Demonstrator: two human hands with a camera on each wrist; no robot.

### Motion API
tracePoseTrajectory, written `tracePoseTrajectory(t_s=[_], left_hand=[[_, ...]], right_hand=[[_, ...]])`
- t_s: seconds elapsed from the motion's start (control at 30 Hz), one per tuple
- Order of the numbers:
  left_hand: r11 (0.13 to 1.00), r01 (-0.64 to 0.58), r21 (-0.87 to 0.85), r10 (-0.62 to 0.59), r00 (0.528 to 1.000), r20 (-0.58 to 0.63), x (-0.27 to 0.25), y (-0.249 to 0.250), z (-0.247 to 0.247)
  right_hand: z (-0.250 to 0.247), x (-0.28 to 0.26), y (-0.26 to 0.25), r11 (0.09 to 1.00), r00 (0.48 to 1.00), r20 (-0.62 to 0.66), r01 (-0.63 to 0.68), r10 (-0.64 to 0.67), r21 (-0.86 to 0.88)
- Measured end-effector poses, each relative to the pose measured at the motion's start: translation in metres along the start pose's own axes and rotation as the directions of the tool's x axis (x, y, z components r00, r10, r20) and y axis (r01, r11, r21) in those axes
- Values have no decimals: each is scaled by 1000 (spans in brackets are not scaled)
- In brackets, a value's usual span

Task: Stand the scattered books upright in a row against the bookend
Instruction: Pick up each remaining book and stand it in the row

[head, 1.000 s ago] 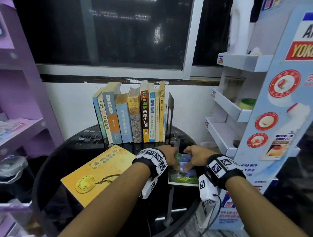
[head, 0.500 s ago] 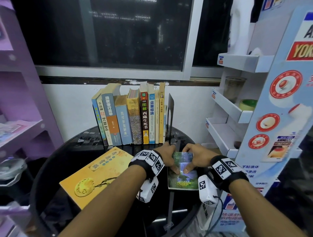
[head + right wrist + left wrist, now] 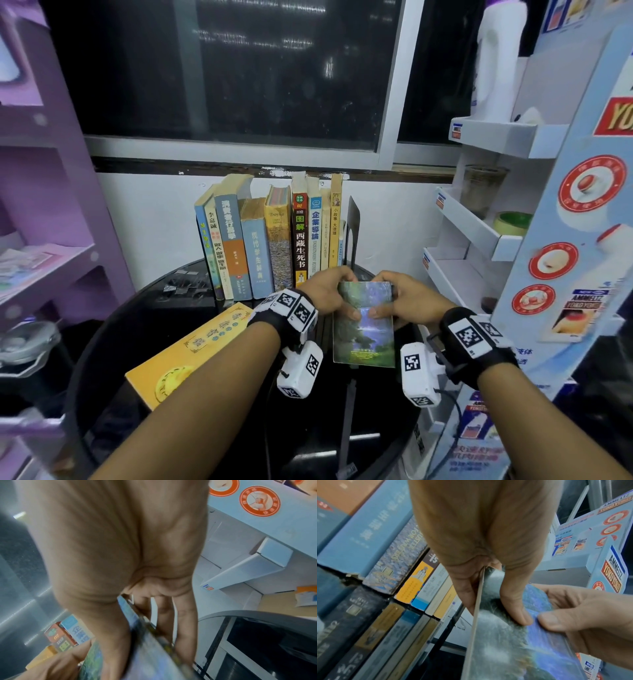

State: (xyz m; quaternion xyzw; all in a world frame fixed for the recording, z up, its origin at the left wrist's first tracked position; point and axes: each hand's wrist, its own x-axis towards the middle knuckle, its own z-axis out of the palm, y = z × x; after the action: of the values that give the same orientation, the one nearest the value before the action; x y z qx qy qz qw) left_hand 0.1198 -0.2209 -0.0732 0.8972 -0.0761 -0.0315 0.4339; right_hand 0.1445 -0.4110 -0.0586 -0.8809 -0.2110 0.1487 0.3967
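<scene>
A thin book with a waterfall cover (image 3: 363, 329) is tilted up at its far end over the black round table (image 3: 113, 329). My left hand (image 3: 337, 301) pinches its far left corner, thumb on the cover (image 3: 516, 609). My right hand (image 3: 390, 301) grips the far right corner, with fingers under the book (image 3: 183, 631). Just behind the hands stands a row of upright books (image 3: 274, 240) that ends on the right at a black bookend (image 3: 352, 233). A yellow book (image 3: 191, 349) lies flat at the front left of the table.
A white and blue display rack (image 3: 513, 246) stands close on the right. A purple shelf unit (image 3: 54, 253) borders the left. The wall and a dark window (image 3: 239, 85) lie behind the row. Small dark clips (image 3: 185, 284) lie left of the row.
Both hands have raised the waterfall book's far end off the table and closer to the row. The yellow book and the upright row have not moved.
</scene>
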Motion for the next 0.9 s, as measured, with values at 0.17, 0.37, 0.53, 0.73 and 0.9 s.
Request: tracePoseTrajectory(t_s=[0.17,0.37,0.53,0.73,0.9], left_hand=[[991,-51,121,60,996,-70,4,7,-14],[935,-131,329,196,965,-173,12,19,-34],[881,-228,414,413,797,-440,16,34,-60],[789,-151,595,505,711,-489,32,41,-83],[751,-59,657,466,752,-466,47,40,-95]], right_hand=[[-6,2,-14,998,996,88,12,-17,56],[-9,10,-19,999,998,-53,45,-46,-16],[-5,16,-26,991,977,-204,43,-69,-126],[3,25,-29,965,935,-343,-10,-84,-262],[14,41,-30,959,910,-404,-30,-89,-281]])
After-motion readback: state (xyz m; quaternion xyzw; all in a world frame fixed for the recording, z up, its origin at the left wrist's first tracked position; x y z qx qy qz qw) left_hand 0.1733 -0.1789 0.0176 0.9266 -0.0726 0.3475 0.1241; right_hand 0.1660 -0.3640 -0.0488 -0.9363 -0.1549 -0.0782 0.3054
